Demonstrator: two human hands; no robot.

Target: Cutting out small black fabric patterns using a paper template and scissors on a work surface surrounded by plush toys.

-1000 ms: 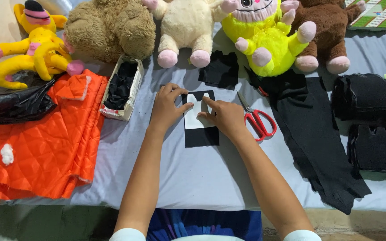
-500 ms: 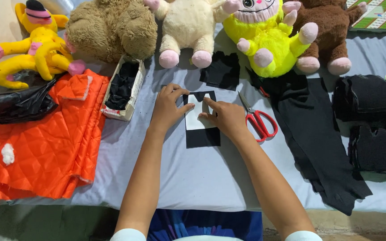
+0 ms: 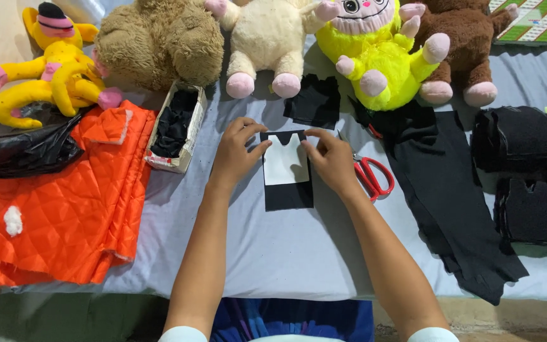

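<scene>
Both hands barely shifted: left hand (image 3: 234,155) and right hand (image 3: 329,159) keep fingertips pressed on the white paper vest-shaped template (image 3: 285,158) atop a black rectangular fabric piece (image 3: 288,193), centre of the grey cloth-covered table (image 3: 273,253), red-handled scissors (image 3: 371,175) just right.

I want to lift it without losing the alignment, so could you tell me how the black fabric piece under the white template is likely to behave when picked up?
The black fabric piece lies perfectly flat on the table, so it will probably droop. It looks thin and light, likely sliding easily. The white template, pinned only by the left hand and right hand, may shift once released.
</scene>
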